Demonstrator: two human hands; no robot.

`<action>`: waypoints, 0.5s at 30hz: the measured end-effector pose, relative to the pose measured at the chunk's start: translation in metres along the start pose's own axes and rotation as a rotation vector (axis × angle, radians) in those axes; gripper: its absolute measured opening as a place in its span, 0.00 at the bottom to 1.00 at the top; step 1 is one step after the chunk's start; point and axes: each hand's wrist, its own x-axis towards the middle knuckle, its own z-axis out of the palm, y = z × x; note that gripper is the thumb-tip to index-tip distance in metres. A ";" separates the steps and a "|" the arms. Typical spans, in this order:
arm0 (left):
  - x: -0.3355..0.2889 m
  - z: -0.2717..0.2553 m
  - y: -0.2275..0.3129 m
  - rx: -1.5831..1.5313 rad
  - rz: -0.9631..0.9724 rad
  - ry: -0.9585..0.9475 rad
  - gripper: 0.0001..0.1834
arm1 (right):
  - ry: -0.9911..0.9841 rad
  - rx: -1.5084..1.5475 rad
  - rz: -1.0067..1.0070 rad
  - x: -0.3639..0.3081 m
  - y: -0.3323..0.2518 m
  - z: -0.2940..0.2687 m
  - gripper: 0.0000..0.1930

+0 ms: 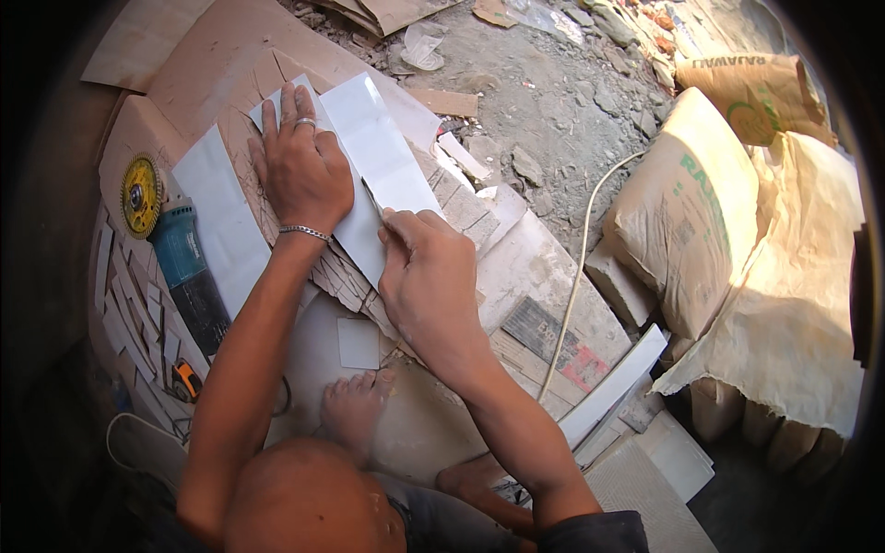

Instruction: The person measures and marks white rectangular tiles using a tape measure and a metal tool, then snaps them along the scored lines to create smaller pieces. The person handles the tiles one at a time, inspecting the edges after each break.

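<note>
While our left hand (304, 170) lies flat, fingers slightly spread, on the white tiles (380, 138) in front of us, our right hand (429, 267) pinches a thin dark tool (371, 195) over them; a grinder (179, 244) with a yellow disc (141, 195) lies beside our left forearm (241, 369), close to an orange tape measure (187, 380) and a heap of tile strips (129, 323), a pale cable (575, 284) curves to the right, and beyond it sit paper sacks (682, 217), contents hidden from us

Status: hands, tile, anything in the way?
Left hand flat on white tile. Right hand pinches thin dark tool over tilework; tool type unclear. Angle grinder lies off left, beside another white tile, apart from both hands.
</note>
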 end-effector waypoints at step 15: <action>0.000 0.000 -0.002 0.000 0.017 -0.005 0.34 | 0.010 0.048 -0.059 0.045 0.003 0.016 0.09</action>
